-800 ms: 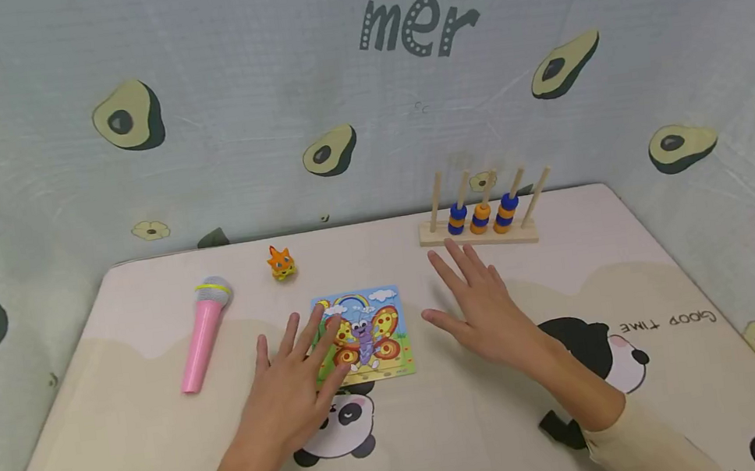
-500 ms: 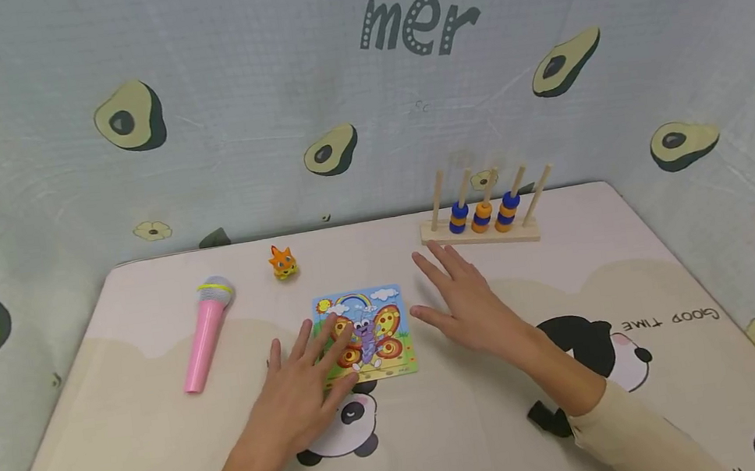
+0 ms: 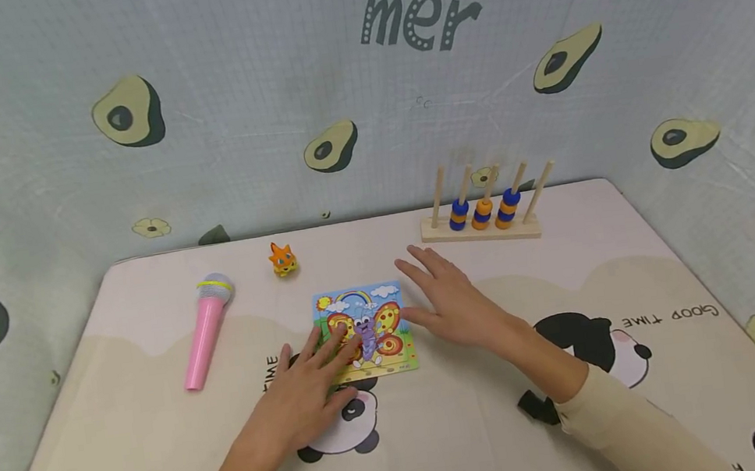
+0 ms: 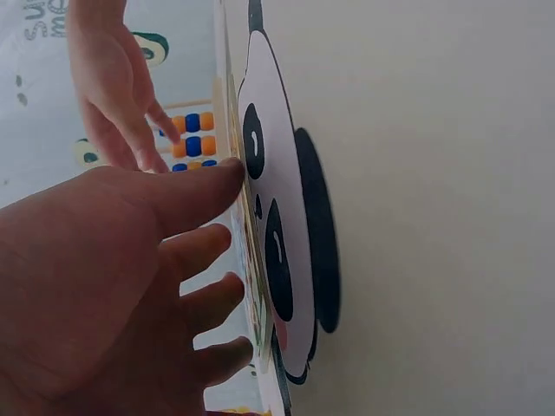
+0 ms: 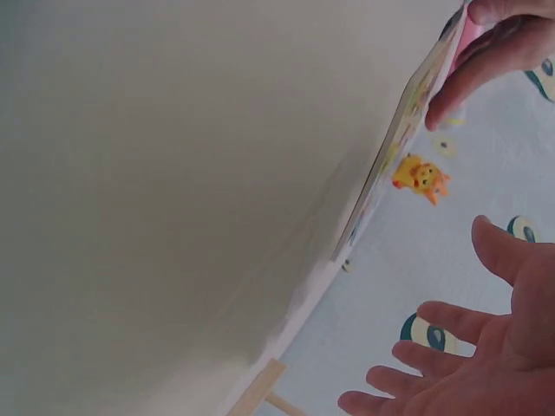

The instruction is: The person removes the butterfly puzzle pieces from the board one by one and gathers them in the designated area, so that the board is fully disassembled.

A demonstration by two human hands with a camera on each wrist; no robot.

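A square butterfly puzzle board [image 3: 369, 329] lies flat on the mat [image 3: 125, 423], near its middle. My left hand [image 3: 313, 373] rests on the board's lower left part with straight, spread fingers [image 4: 212, 247]; its thumb lies by the board's near edge. My right hand [image 3: 447, 299] is open with fingers spread, just right of the board, its thumb close to the right edge. In the right wrist view the right hand [image 5: 486, 368] hovers with nothing in it, and the board's edge [image 5: 395, 156] shows side-on.
A pink toy microphone [image 3: 205, 331] lies at the left. A small orange toy animal [image 3: 282, 260] sits behind the board. A wooden peg rack with blue and orange beads [image 3: 484, 213] stands at the back right. Fabric walls enclose the mat.
My right hand has moved left and nearer, from by the bead rack to the board's right edge. My left hand has slid a little right, further onto the board.
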